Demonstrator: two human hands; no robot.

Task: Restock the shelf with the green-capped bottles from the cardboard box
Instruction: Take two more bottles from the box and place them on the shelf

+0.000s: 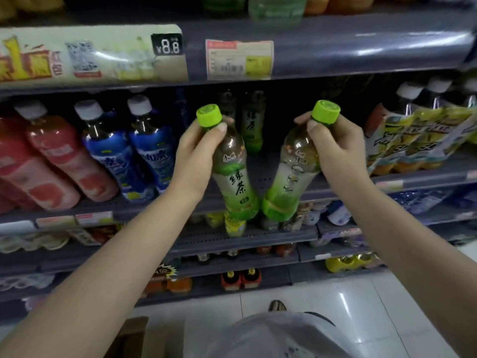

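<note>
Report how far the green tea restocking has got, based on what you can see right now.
Done: at least two green-tea bottles already stand deep in the shelf gap. In hand: the left hand grips one green-capped bottle by the neck and the right hand another, both tilted in front of the gap, neither set down. Left: placing both; only a corner of the cardboard box shows, contents unseen.

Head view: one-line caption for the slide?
Left hand and right hand each hold a green-capped bottle by the neck, in front of a gap on the drinks shelf.
</note>
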